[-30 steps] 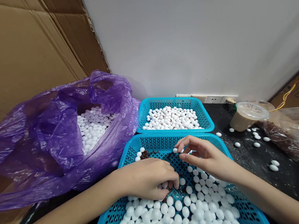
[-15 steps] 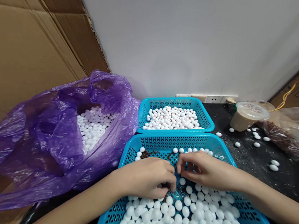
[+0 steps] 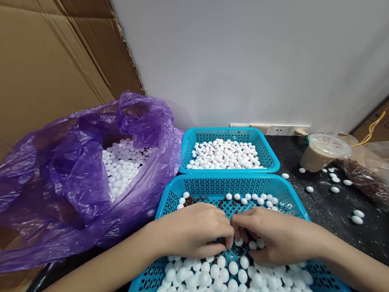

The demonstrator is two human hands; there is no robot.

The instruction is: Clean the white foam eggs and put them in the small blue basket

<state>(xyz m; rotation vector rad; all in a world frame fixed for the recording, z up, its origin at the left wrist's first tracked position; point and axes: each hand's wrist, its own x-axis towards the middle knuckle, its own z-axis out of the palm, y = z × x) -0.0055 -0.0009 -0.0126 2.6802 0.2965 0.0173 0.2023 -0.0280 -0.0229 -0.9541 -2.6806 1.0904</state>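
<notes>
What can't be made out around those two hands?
All in the head view:
Whatever the left hand and right hand are touching: hidden by their fingers.
The near blue basket's front edge: cut off by the bottom of the picture.
The brown bits in that basket: too small to identify.

L hand [image 3: 195, 230], R hand [image 3: 280, 237], both over blue basket [image 3: 235, 181], among white foam balls [image 3: 215, 271]
</notes>
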